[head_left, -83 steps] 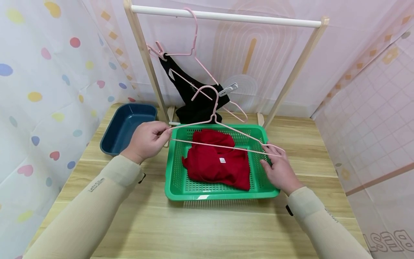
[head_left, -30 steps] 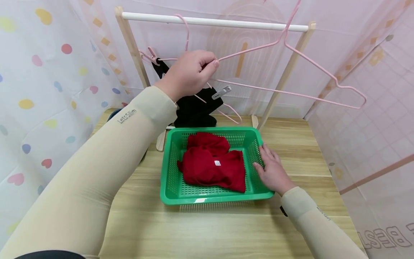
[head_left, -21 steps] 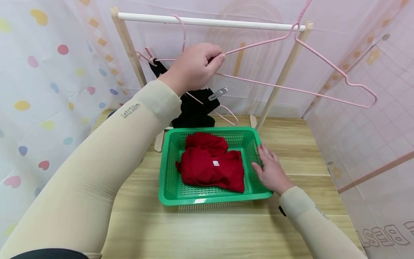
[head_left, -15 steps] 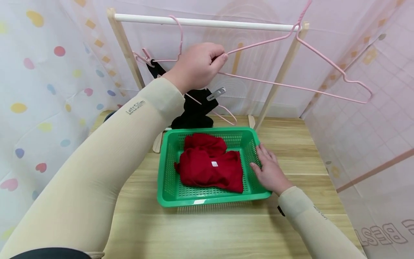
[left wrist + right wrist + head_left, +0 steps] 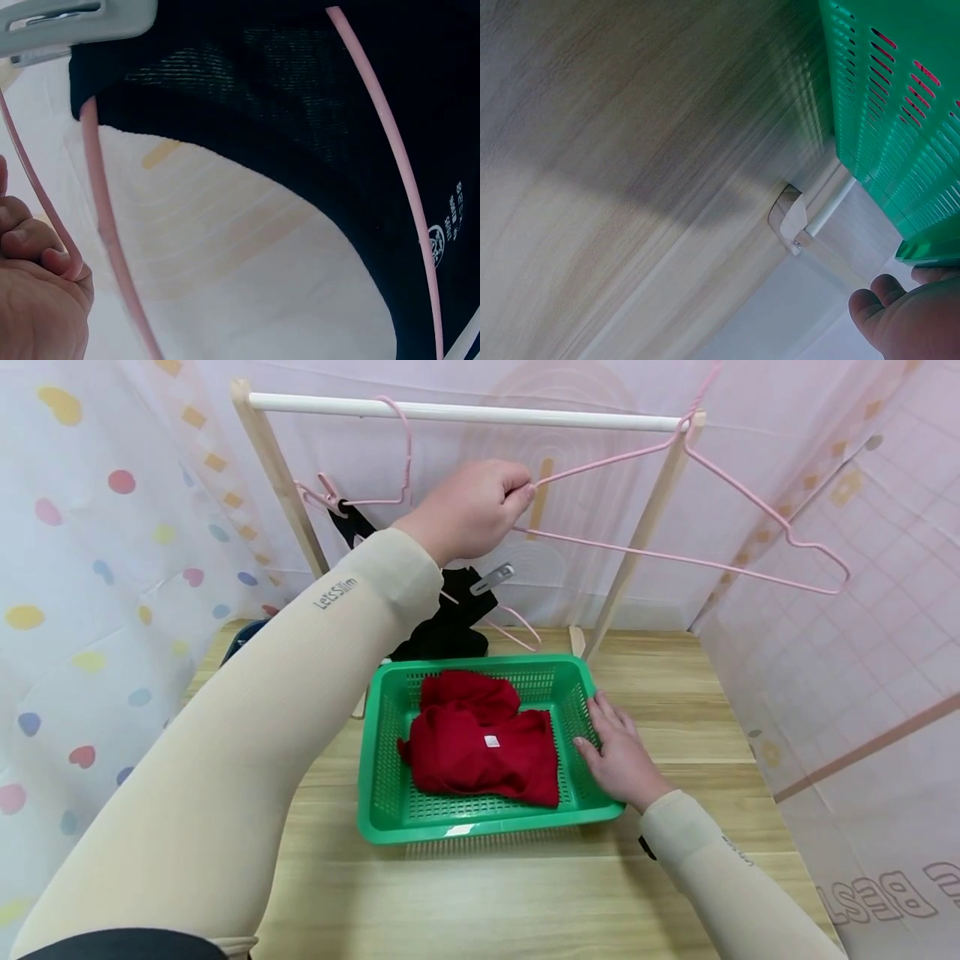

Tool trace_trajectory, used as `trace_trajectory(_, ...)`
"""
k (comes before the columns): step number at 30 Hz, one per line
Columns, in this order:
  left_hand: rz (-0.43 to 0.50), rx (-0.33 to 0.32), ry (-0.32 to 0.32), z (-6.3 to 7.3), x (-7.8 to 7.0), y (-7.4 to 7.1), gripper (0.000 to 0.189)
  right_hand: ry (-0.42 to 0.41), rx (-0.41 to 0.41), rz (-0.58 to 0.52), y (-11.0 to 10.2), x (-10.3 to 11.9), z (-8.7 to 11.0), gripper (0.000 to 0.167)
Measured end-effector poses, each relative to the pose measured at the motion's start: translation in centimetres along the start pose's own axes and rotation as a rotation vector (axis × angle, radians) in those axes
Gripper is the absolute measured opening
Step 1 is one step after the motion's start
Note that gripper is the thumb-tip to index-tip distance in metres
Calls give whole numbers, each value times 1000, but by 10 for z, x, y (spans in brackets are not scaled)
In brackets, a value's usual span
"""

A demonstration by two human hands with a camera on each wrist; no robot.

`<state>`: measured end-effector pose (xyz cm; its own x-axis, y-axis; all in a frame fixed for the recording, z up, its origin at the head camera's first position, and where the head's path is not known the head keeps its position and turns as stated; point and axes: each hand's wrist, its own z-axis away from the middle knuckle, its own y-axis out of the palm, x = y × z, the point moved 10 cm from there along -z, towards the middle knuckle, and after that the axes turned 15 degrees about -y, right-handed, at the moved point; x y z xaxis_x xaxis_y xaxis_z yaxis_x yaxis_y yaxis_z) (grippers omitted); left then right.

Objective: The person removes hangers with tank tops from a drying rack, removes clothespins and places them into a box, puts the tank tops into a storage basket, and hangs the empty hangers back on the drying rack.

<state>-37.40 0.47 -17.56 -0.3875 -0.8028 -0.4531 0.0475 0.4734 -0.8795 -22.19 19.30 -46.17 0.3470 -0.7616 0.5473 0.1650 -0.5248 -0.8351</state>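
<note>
Thin pink hanger (image 5: 690, 562), perforated green basket (image 5: 491, 830), creased red cloth (image 5: 483, 764).
Left hand (image 5: 476, 510) raised, grip curled round hanger; right hand (image 5: 618, 760) loosely extended, touching basket rim.

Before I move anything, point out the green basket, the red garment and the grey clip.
Green basket (image 5: 525, 824): head view, on its near rim.
Red garment (image 5: 480, 766): head view, near the middle of the cloth.
Grey clip (image 5: 492, 579): head view, on the middle of its body.

Cloth (image 5: 450, 756) in basket (image 5: 525, 823) on table (image 5: 420, 902), rack (image 5: 480, 413) behind basket, tub (image 5: 242, 637) left of rack.
</note>
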Motion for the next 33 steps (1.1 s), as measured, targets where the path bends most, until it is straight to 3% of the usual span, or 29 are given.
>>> trace_trajectory(13, -39, 105, -86, -10, 13, 15, 37, 3, 0, -9, 0, 2, 0, 76)
trace_trajectory(33, -86, 178, -111, -16, 18, 27, 37, 0, -4, -8, -1, 2, 4, 75)
